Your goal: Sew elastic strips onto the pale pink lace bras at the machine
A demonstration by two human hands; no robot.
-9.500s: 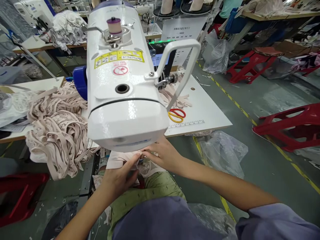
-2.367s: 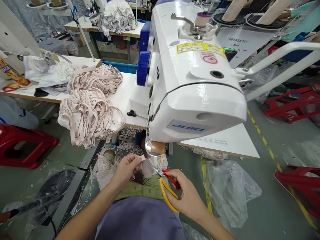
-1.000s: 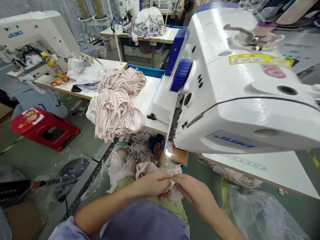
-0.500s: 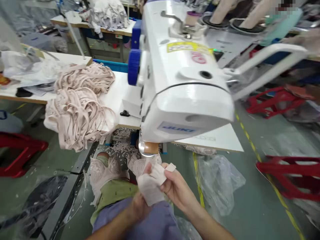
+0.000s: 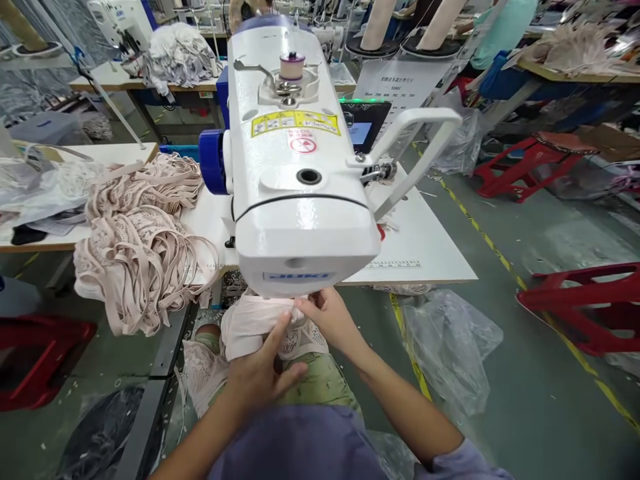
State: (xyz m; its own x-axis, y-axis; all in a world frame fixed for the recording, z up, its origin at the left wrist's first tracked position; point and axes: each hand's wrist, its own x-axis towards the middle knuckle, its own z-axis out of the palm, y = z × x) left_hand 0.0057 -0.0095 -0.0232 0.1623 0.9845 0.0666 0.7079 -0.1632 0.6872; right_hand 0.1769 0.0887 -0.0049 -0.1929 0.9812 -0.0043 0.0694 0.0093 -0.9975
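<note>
A pale pink bra (image 5: 255, 321) with a smooth wing and lace lies bunched under the front of the white sewing machine (image 5: 305, 233). My right hand (image 5: 333, 320) pinches its upper right edge close beneath the machine head. My left hand (image 5: 260, 370) rests against the fabric from below, index finger stretched along it and thumb spread away; its other fingers are partly hidden. Lace cups (image 5: 205, 373) hang over my left knee. The needle area is hidden behind the machine head.
A heap of pink bras with straps (image 5: 145, 260) hangs over the table edge at left. A thread stand with cones (image 5: 375, 27) rises behind the machine. Red stools (image 5: 585, 307) stand on both sides, and clear plastic (image 5: 450, 347) lies on the floor at right.
Both hands have moved up and forward, bringing the fabric under the machine head. My left thumb has spread away from the cloth. The camera view has shifted, with the machine now further left.
</note>
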